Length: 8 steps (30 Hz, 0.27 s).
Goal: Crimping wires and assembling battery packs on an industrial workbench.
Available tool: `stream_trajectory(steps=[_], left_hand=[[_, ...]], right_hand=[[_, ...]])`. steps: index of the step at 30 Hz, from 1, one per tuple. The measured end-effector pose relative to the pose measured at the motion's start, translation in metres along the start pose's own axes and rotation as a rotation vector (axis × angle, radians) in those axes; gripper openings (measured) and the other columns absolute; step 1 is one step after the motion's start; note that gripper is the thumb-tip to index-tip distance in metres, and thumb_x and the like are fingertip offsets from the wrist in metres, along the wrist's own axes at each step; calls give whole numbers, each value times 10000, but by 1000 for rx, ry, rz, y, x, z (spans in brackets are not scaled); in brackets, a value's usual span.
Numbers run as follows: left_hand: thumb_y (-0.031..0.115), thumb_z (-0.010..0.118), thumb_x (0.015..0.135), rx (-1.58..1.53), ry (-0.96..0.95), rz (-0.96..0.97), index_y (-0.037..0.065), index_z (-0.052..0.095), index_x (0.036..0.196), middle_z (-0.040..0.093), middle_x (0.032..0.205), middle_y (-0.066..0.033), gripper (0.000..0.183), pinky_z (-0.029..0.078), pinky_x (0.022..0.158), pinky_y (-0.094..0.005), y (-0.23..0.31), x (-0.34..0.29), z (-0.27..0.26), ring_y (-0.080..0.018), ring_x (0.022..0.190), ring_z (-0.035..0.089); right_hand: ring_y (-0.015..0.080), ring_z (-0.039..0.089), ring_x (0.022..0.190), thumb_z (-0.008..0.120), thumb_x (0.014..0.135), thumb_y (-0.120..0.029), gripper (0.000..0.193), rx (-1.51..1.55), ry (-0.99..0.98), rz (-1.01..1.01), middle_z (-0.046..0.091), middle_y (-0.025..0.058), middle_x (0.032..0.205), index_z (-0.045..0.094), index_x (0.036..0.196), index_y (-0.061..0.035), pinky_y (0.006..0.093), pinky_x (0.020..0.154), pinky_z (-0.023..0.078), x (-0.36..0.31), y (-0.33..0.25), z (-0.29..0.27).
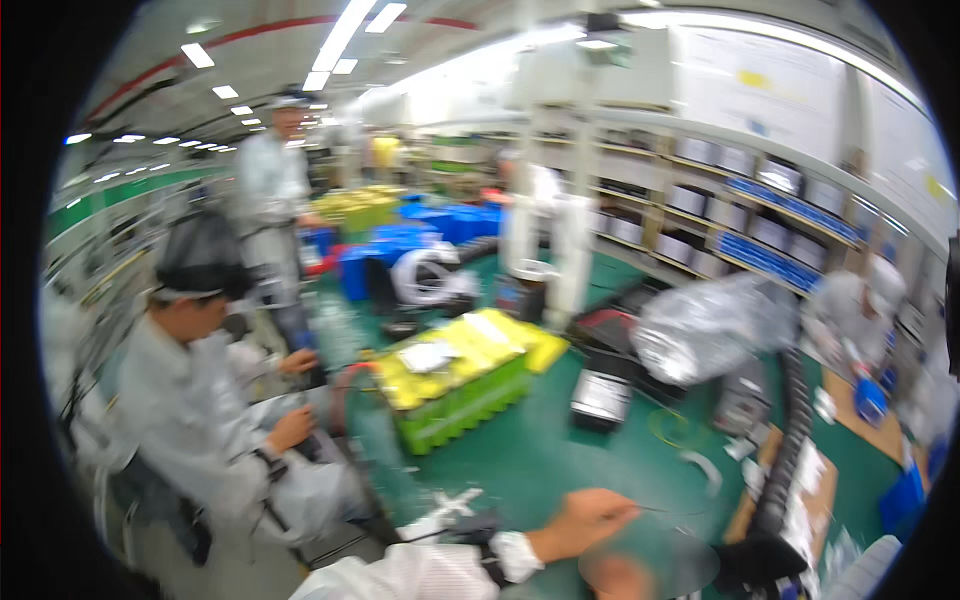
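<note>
The picture is blurred by motion. My left hand [585,520] comes in from the lower edge in a white sleeve, above the green table top [540,450]. Its fingers are pinched on a thin clear strip [665,512] that runs off to the right. My right hand [622,578] shows only as a blur at the bottom edge, behind a translucent round piece [655,555]. Whether it holds that piece is not clear.
A green crate [470,410] topped with yellow parts stands mid-table. A clear plastic bag [710,325] and a black ribbed hose [790,440] lie to the right. One person in white [200,400] sits at the left and another [275,180] stands behind. Shelves with bins [760,220] line the right.
</note>
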<state>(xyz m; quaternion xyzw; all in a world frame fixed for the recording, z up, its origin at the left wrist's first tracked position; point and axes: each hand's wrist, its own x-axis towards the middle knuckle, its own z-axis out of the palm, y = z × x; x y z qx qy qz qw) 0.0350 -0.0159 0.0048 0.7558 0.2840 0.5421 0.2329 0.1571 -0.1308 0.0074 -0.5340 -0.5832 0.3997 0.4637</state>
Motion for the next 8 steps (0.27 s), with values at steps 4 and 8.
stream_trajectory(steps=[4, 8], left_hand=[[75, 726, 805, 156, 45, 166, 44, 685, 824, 614, 682, -101, 55, 440, 513, -369, 8, 7, -28, -273, 591, 588], [50, 715, 789, 346, -107, 200, 99, 701, 1033, 693, 820, -77, 249, 463, 602, -353, 2, 15, -10, -253, 662, 604]], right_hand=[[243, 643, 655, 627, 898, -204, 179, -160, -64, -93, 658, 134, 762, 639, 924, -27, 345, 624, 508, 7, 0, 8], [241, 619, 678, 600, 918, -197, 177, -70, -132, -33, 649, 130, 809, 611, 972, -29, 332, 648, 495, 4, 2, 3]])
